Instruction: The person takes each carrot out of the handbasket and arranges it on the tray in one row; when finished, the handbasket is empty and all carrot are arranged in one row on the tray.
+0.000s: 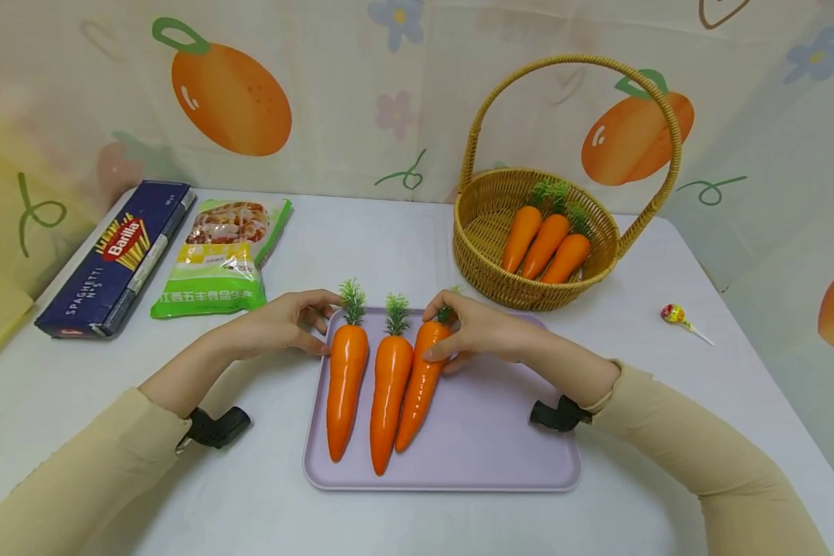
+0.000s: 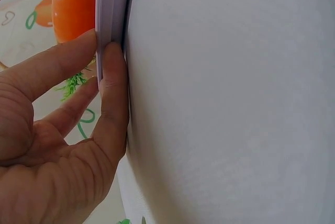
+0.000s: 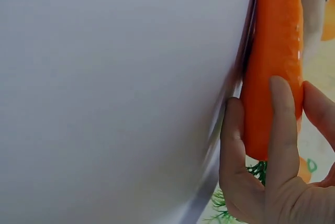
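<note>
Right-hand carrot (image 1: 421, 394), orange, green tuft: is lying within the tray (image 1: 493, 452), tuft toward one o'clock, tip toward seven; whether it is touching the tray along its full length cannot be told.

Right hand (image 1: 478, 328): is gripping that carrot near the tuft end, thumb and fingers parted only by the carrot's width. In the right wrist view one finger is pressing along the orange surface, with digits touching or nearly touching either side.

Middle carrot (image 1: 391, 394): is lying close alongside, tip toward six o'clock.

Left-hand carrot (image 1: 346, 390): is lying apart from the middle one, near the tray's nine o'clock edge, tuft toward twelve.

Tray, pale purple: is bearing all three.

Left hand (image 1: 288, 323), at the tray's ten o'clock corner: is pinching the rim, thumb and finger nearly closed with the tray wall between; the thumb is resting just beside the left-hand carrot.

Wicker basket (image 1: 489, 279), one o'clock from the tray: is holding three basket carrots (image 1: 545, 241).

Green packet (image 1: 218, 262), ten o'clock: is lying flat.

Spaghetti box (image 1: 114, 262), ten o'clock, farther out: is lying beside the packet.

Lollipop (image 1: 676, 314), between two and three o'clock: is lying well apart.
</note>
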`<state>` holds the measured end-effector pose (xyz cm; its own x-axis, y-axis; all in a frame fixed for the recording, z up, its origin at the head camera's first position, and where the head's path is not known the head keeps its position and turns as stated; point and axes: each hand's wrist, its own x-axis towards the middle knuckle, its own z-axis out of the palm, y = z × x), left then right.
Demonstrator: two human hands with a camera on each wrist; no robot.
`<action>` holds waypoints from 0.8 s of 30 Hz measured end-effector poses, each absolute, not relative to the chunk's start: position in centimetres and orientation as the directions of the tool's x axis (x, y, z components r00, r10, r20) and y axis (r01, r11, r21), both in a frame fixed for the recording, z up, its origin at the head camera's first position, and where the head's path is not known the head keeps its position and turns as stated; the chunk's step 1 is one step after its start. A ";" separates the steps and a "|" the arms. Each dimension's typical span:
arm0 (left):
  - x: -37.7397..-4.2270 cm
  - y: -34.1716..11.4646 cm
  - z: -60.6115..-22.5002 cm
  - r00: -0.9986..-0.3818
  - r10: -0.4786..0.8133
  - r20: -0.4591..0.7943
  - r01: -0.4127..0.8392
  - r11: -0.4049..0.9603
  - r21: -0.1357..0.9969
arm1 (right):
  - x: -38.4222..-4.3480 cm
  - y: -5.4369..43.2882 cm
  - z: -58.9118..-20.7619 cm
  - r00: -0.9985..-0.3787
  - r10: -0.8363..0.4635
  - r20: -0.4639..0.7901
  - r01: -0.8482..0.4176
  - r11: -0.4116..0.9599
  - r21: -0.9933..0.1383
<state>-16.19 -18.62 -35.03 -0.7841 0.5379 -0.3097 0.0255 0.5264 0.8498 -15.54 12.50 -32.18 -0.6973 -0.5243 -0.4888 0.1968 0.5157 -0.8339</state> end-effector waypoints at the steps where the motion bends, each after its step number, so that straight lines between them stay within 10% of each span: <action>1: -16.2 -18.6 -35.0 -0.784 0.537 -0.311 0.024 0.527 0.849 | -15.5 12.5 -32.2 -0.695 -0.526 -0.490 0.199 0.514 -0.834; 24: -16.2 -18.6 -35.0 -0.780 0.543 -0.310 0.026 0.523 0.852 | -15.0 12.4 -32.4 -0.673 -0.571 -0.470 0.141 0.525 -0.840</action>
<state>-16.21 -18.65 -35.04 -0.7804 0.5431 -0.3099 0.0259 0.5233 0.8518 -15.05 12.44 -32.38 -0.6734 -0.5706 -0.4700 0.1415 0.5246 -0.8395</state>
